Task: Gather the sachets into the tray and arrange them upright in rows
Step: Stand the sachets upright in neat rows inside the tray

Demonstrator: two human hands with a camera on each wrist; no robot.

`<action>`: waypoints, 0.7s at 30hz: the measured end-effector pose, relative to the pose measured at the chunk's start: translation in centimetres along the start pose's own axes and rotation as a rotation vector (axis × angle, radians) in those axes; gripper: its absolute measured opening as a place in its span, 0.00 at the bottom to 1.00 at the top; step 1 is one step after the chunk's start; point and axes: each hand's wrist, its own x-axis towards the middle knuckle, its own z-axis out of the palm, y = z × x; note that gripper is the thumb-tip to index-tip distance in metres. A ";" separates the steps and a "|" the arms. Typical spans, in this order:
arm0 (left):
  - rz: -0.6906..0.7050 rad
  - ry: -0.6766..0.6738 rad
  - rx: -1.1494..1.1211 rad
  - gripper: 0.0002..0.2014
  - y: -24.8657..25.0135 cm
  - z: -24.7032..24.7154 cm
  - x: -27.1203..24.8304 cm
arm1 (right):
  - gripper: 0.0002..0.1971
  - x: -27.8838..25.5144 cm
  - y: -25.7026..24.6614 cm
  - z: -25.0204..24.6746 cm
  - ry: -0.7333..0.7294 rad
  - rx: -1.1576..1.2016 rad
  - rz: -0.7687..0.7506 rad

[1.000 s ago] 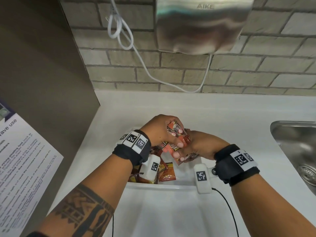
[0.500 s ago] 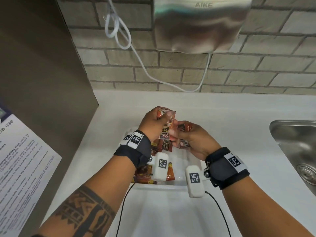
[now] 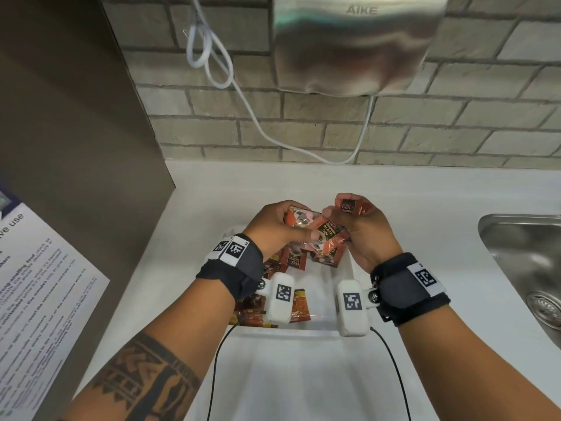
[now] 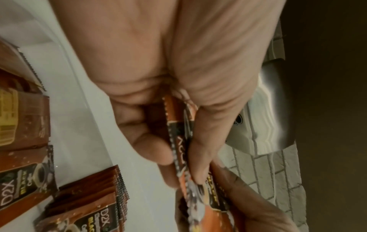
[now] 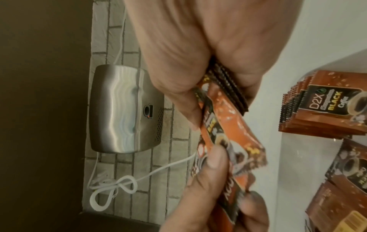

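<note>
With my left hand [image 3: 277, 226] pinching one sachet [image 3: 300, 218] and my right hand [image 3: 361, 229] gripping a small stack [image 3: 353, 205] over the tray's [image 3: 303, 332] 12 o'clock end, I'd square edges before standing them upright.

white counter [image 3: 194, 244] — clear tray [image 3: 321, 299] on it | sink [image 3: 525, 256] at right

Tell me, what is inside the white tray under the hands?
Coffee sachets lie loose in the tray, some stacked. Wrists and cameras cover part of its floor, so a count is impossible.
</note>
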 end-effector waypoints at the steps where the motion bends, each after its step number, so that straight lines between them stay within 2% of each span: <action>1: -0.006 0.004 -0.022 0.21 0.1 0.3 -0.1 | 0.24 -0.1 0.1 0.2 0.009 -0.002 -0.017; 4: -0.021 0.122 -0.142 0.22 0.0 0.5 0.2 | 0.35 -0.9 0.5 0.8 -0.021 -0.033 -0.017; 5: -0.027 0.157 -0.182 0.22 0.0 0.5 0.2 | 0.34 -1.1 0.7 1.0 -0.047 -0.051 -0.023; 7: -0.016 0.167 -0.178 0.24 0.1 0.6 0.1 | 0.25 -1.3 1.0 1.2 -0.090 -0.086 -0.043; 10: 0.012 0.133 -0.066 0.32 0.3 0.7 -0.1 | 0.19 -0.9 0.7 1.1 -0.063 -0.022 -0.043; 15: 0.002 0.119 -0.054 0.22 0.2 -0.2 -0.3 | 0.22 -0.3 -0.5 0.1 -0.084 0.016 -0.036; 19: 0.030 0.036 0.163 0.24 0.8 -0.7 -0.4 | 0.21 -0.6 -0.6 0.2 -0.120 -0.179 -0.143; 21: 0.042 0.013 0.202 0.22 1.0 -0.7 -0.5 | 0.24 -0.7 -0.6 0.4 -0.178 -0.273 -0.144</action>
